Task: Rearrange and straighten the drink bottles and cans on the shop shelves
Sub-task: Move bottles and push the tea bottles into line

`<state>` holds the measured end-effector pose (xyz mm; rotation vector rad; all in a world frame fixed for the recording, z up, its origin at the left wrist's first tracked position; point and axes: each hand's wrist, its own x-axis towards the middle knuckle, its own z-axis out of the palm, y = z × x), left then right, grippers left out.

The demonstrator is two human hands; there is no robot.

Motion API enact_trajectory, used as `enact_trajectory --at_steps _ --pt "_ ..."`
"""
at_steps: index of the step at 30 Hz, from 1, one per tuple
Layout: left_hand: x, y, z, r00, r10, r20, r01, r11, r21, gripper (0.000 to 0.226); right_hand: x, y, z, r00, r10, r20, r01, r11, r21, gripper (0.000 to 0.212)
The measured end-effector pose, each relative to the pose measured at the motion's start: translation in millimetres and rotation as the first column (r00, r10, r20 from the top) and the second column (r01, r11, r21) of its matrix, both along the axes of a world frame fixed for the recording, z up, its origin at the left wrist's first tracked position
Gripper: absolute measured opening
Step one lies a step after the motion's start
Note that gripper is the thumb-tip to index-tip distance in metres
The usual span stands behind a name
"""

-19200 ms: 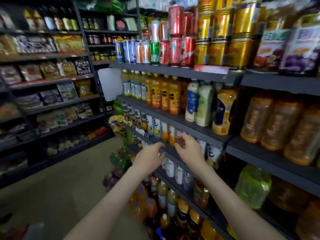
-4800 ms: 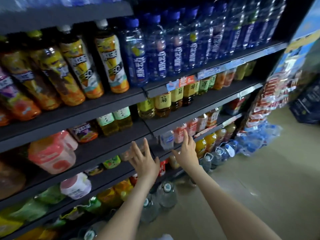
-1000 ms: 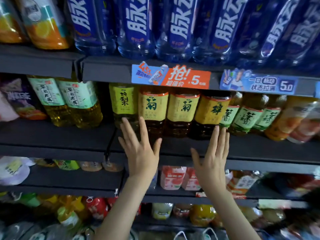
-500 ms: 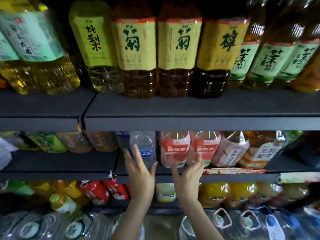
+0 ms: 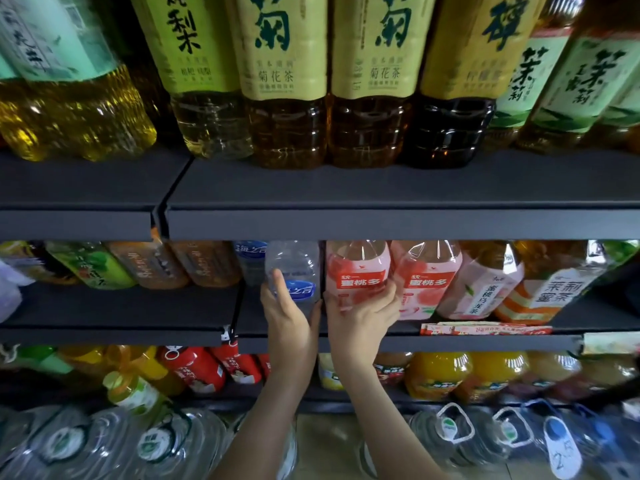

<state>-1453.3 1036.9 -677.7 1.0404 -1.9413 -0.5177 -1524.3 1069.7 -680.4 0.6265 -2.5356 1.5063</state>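
Note:
A clear bottle with a blue label (image 5: pixel 294 268) stands on the middle dark shelf (image 5: pixel 346 329). My left hand (image 5: pixel 289 313) grips its lower part, thumb on the right side. Right beside it stands a pink peach-drink bottle with a red label (image 5: pixel 358 268); my right hand (image 5: pixel 360 315) holds its lower half, fingers curled round its right side. A second pink peach bottle (image 5: pixel 427 275) touches it on the right. Both bottles stand upright near the shelf's front.
Large yellow-labelled tea bottles (image 5: pixel 287 81) fill the shelf above. Orange and green bottles (image 5: pixel 145 265) stand left on the middle shelf, more tea bottles (image 5: pixel 550 289) right. Below are red (image 5: pixel 194 370) and orange bottles (image 5: pixel 438 374), and big water jugs (image 5: pixel 162 441) on the floor.
Both hands have reached further in and closed round the bottles: the left on the clear bottle, the right on the pink one. The camera has moved closer to the shelf.

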Motion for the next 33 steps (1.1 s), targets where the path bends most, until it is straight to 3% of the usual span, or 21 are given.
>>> enact_trajectory --at_steps 3,6,11,14,17,21,24,27,31,33 --pt "1.7 3.9 -1.8 0.998 0.046 0.032 -0.046 0.999 -0.001 0.105 -1.3 11.6 3.4 0.997 0.064 0.044 -0.065 0.998 0.016 0.095" --pt "-3.4 24.5 -2.6 0.987 0.107 0.123 -0.097 0.992 -0.084 0.093 -8.7 42.4 4.0 0.990 0.127 -0.067 -0.122 0.990 0.071 0.090" --pt "-46.4 76.8 -5.1 0.967 -0.110 0.231 0.179 0.936 -0.304 0.112 -61.6 102.6 3.3 0.970 -0.015 -0.242 0.051 0.989 0.142 0.086" --pt "-79.3 95.4 -6.5 0.944 -0.144 0.298 0.255 0.890 -0.377 0.102 -104.2 135.7 3.5 0.967 -0.139 -0.214 0.172 0.974 0.147 0.093" --pt "-115.1 109.1 -1.5 0.941 -0.125 0.314 0.240 0.902 -0.359 0.100 -148.3 161.9 7.2 0.974 -0.200 -0.109 0.211 0.971 0.108 0.103" --pt "-157.1 128.8 2.6 0.931 -0.101 0.350 0.243 0.888 -0.391 0.106 -196.7 178.4 10.7 0.995 -0.098 0.011 0.098 0.995 0.030 0.112" --pt "-182.4 133.6 -1.0 0.924 -0.080 0.374 0.246 0.873 -0.421 0.109 -221.4 180.3 12.4 1.000 -0.025 0.012 0.026 1.000 -0.016 0.118" --pt "-203.4 130.4 -0.6 0.930 -0.005 0.367 0.192 0.859 -0.475 0.097 -230.3 178.8 15.0 0.989 0.122 0.084 -0.119 0.992 -0.038 0.123" --pt "-213.5 122.1 0.1 0.912 0.095 0.399 0.154 0.823 -0.548 0.086 -230.7 179.3 12.0 0.986 0.128 0.103 -0.130 0.991 0.009 0.117" --pt "-211.4 119.5 -1.1 0.905 0.118 0.409 0.151 0.810 -0.567 0.094 -229.9 179.4 11.2 0.988 0.113 0.102 -0.117 0.993 0.032 0.114"
